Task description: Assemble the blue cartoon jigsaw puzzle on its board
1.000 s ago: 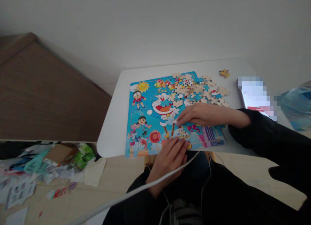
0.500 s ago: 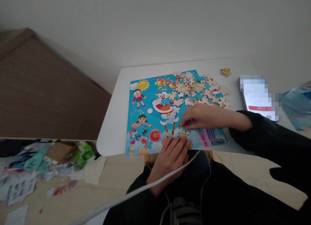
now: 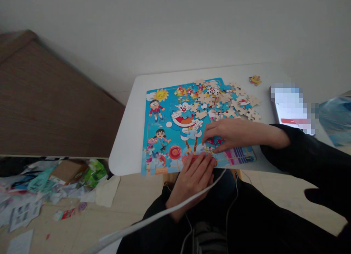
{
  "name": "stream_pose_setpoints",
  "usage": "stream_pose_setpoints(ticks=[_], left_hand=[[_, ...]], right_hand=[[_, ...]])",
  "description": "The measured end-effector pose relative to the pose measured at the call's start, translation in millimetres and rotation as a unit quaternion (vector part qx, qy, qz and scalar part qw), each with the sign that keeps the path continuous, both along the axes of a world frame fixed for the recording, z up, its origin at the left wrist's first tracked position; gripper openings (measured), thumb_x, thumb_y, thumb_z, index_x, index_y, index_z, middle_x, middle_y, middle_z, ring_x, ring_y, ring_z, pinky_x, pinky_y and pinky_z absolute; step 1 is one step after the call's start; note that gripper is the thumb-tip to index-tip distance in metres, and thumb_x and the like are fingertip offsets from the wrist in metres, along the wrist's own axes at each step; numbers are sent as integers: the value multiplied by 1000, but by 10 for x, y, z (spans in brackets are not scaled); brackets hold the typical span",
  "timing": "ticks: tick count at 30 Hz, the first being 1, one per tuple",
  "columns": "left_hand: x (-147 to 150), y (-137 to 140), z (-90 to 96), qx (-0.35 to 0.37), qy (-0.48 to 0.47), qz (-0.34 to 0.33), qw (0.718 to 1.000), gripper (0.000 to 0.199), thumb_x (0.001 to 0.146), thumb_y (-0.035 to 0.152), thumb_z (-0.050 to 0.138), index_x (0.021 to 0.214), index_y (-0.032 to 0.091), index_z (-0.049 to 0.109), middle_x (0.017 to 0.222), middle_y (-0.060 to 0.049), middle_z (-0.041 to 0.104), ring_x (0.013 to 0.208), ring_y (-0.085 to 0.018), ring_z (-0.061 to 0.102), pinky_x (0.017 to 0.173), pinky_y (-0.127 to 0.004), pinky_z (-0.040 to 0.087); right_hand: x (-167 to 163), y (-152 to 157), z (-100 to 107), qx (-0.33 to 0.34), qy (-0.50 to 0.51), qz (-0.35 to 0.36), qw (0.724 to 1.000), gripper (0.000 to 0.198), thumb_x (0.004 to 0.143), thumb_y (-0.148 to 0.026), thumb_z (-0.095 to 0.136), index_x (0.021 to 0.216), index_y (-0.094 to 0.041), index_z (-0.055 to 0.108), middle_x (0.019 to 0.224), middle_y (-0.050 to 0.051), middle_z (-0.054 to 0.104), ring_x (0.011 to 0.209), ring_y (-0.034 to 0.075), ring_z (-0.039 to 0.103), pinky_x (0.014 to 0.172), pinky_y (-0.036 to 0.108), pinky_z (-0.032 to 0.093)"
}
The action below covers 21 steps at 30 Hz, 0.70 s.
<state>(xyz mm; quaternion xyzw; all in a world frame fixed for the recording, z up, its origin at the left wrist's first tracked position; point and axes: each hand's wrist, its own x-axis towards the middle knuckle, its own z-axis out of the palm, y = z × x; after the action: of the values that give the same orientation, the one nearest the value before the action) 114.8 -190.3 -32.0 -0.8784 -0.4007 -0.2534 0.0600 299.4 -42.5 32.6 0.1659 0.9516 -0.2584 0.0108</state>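
- Right hand [image 3: 226, 131], right of centre: fingers bent down onto the jigsaw puzzle [image 3: 177, 131], thumb set apart from the index finger; whether they grip a piece cannot be told
- Left hand [image 3: 193, 175], lower centre: fingers straight, flat and ungripping, resting on the puzzle's lower edge
- Puzzle: partly assembled, centre of frame, on a white table [image 3: 126, 144]
- Loose pieces [image 3: 227, 100]: heaped at the puzzle's upper right
- Phone [image 3: 290, 105]: right of frame, on the table
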Motion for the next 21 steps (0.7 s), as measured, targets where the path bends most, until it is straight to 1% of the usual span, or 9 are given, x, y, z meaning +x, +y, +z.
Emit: stream_pose_setpoints(ticks=[5, 9, 13, 18, 21], left_hand=[[9, 9, 19, -2, -9, -5, 1000, 32, 88, 19, 55, 119, 11, 60, 121, -6, 66, 115, -20, 58, 103, -37, 43], [13, 17, 31, -5, -11, -6, 1000, 31, 88, 20, 56, 118, 11, 61, 120, -7, 67, 112, -19, 60, 101, -36, 45], [9, 19, 26, -6, -11, -6, 1000, 31, 87, 18, 56, 117, 11, 61, 120, -6, 67, 112, -19, 60, 102, -37, 44], [6, 18, 16, -5, -11, -5, 1000, 30, 88, 18, 55, 117, 12, 61, 120, -6, 67, 112, -19, 60, 102, -37, 44], [1, 15, 8, -6, -10, -5, 1000, 30, 88, 18, 55, 117, 12, 61, 119, -6, 67, 111, -19, 60, 102, -37, 44]], right_hand=[[18, 3, -33, 7, -1, -6, 1000, 28, 82, -28, 63, 109, -18, 64, 100, 6, 66, 91, 20, 58, 80, 32, 42], [41, -3, 7, -8, -3, -13, 1000, 30, 81, -29, 63, 109, -19, 64, 100, 5, 67, 89, 19, 59, 79, 31, 42], [68, 4, 72, -21, -5, 3, 1000, 29, 80, -23, 61, 109, -20, 65, 100, 5, 67, 88, 17, 59, 80, 31, 41], [98, 25, 96, -30, -16, 30, 999, 28, 80, -19, 59, 108, -19, 64, 98, 5, 66, 87, 17, 58, 80, 31, 41], [99, 30, 121, -21, -31, 31, 999, 28, 80, -17, 59, 107, -19, 65, 98, 5, 66, 88, 17, 58, 78, 31, 41]])
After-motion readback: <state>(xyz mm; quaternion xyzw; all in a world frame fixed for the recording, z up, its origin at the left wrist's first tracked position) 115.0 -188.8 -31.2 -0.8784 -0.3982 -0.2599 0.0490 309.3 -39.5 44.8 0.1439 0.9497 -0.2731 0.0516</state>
